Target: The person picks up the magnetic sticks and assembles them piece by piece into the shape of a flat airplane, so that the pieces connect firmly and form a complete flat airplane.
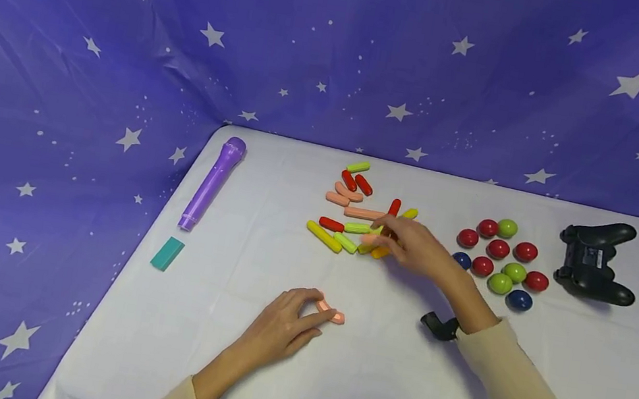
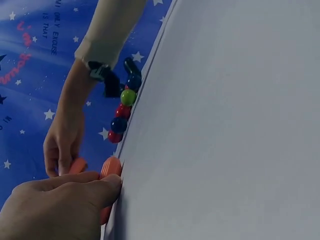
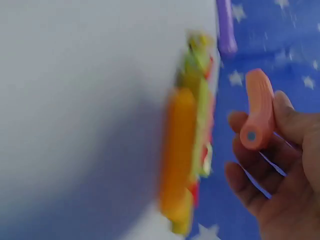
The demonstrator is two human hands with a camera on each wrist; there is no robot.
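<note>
My left hand (image 1: pixel 285 323) pinches a curved orange magnetic building rod (image 1: pixel 337 317) between thumb and forefinger, low over the near middle of the white table. In the left wrist view this rod (image 2: pixel 111 167) stands out past the thumb. Farther right and forward, my right hand (image 1: pixel 411 245) is over a group of coloured rods. It pinches another orange rod (image 3: pixel 259 107), bent, with a round grey-blue inset in its end. Beside it lie red, green and yellow rods, among them a long yellow rod (image 1: pixel 324 236) and a straight orange rod (image 1: pixel 363 214), whose right end the hand partly hides.
Several red, green and blue balls (image 1: pixel 498 249) lie to the right, with a black game controller (image 1: pixel 587 259) beyond them. At the left are a purple toy microphone (image 1: pixel 214 183) and a teal block (image 1: pixel 167 254). A purple starry cloth (image 1: pixel 340 52) hangs behind.
</note>
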